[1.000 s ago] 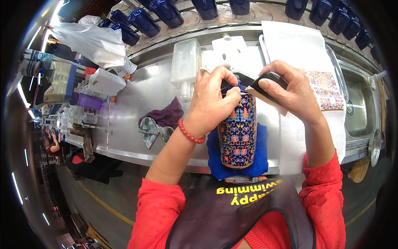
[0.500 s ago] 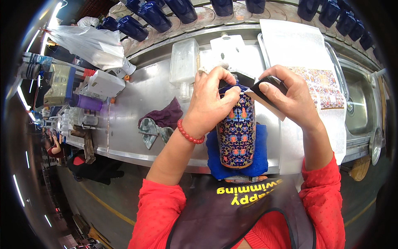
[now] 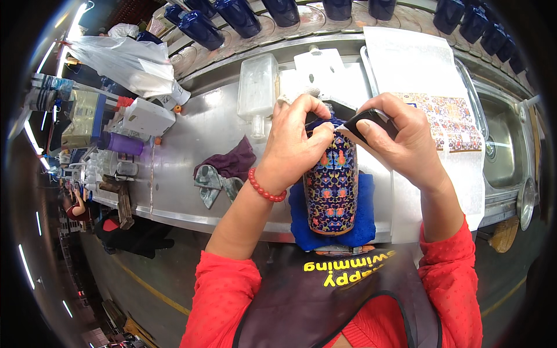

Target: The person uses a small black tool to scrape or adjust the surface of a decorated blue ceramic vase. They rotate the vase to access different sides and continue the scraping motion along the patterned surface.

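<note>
A dark blue vase (image 3: 331,185) with a colourful floral pattern lies with its base toward me on a folded blue cloth (image 3: 364,214). My left hand (image 3: 296,133), a red bead bracelet at its wrist, is closed round the vase's far, narrow end, thumb and fingers pinching the shoulder. In my right hand (image 3: 400,136) is a flat black scraper (image 3: 380,124), pinched between thumb and fingers. Its pale edge meets or nearly meets the vase's shoulder beside my left thumb. My hands partly hide the vase's neck.
Patterned decal sheets (image 3: 449,122) lie on white paper at the right, near a steel sink (image 3: 500,153). A clear bottle (image 3: 257,87) and a purple rag (image 3: 232,162) are to the left on the metal table (image 3: 180,168). Behind, blue vases (image 3: 238,17) stand on a conveyor.
My right hand and the scraper have shifted slightly left, closer to the vase's shoulder. The blue vases on the conveyor have moved to the right. My left hand keeps its place.
</note>
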Motion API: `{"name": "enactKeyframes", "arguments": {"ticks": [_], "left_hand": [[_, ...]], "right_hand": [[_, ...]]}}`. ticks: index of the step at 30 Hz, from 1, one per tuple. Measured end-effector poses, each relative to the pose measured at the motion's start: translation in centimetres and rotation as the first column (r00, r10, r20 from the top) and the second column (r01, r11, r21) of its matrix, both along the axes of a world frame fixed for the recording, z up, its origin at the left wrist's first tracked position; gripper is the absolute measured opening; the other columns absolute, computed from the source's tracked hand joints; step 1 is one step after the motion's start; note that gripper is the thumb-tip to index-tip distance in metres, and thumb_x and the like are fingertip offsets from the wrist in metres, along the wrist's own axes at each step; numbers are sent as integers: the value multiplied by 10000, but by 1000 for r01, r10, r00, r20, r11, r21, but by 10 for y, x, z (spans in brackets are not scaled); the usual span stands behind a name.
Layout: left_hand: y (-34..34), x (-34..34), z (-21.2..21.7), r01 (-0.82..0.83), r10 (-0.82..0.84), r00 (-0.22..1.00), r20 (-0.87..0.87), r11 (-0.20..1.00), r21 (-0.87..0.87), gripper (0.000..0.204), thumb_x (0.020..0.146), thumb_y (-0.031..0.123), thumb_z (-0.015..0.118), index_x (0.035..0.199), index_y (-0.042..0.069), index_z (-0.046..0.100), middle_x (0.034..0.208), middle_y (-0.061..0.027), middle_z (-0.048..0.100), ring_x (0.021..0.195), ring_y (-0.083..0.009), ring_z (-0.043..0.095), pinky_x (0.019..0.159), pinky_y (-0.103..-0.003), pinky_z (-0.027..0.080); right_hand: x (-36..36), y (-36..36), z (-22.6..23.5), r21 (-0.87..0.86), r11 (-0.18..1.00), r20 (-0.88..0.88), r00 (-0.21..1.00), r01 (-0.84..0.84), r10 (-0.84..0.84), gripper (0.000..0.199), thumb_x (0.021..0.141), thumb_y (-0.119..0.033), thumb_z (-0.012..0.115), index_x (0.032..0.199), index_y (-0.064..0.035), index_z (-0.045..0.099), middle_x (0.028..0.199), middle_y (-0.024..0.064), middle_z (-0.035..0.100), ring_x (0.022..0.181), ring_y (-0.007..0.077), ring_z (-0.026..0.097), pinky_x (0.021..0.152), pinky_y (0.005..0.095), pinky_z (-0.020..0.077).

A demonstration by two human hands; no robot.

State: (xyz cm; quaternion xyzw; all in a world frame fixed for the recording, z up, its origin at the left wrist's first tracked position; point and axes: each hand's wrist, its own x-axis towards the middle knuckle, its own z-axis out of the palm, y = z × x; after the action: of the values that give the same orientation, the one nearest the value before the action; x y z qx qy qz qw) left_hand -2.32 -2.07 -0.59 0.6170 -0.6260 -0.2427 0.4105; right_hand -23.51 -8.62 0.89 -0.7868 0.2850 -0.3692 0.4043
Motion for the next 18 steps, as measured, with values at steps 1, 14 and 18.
{"name": "enactKeyframes", "arguments": {"ticks": [1, 14, 18], "left_hand": [[0, 0, 0, -4, 4, 1000, -2, 1000, 11, 178, 838, 195, 678, 968, 78, 640, 768, -56, 555, 898, -242, 470, 925, -393, 382], [0, -2, -4, -24, 28, 997, -78, 999, 45, 180, 828, 179, 674, 971, 74, 644, 764, -68, 551, 885, -250, 484, 893, -393, 400], [1, -2, -4, -26, 32, 994, -106, 998, 54, 188, 828, 175, 673, 980, 68, 646, 781, -80, 555, 901, -253, 485, 891, -388, 402]], "right_hand": [[1, 0, 0, -30, 1000, 1, 1000, 7, -7, 137, 911, -84, 709, 1012, 4, 677, 810, 45, 629, 693, 88, 577, 610, 250, 452], [6, 6, 7, -95, 994, -7, 998, 56, -57, 135, 875, -95, 726, 941, 1, 658, 770, 148, 636, 666, 286, 628, 619, 374, 489], [6, 5, 6, -122, 990, -25, 997, 63, -67, 135, 876, -93, 726, 945, 1, 658, 769, 149, 636, 666, 285, 631, 619, 375, 489]]}}
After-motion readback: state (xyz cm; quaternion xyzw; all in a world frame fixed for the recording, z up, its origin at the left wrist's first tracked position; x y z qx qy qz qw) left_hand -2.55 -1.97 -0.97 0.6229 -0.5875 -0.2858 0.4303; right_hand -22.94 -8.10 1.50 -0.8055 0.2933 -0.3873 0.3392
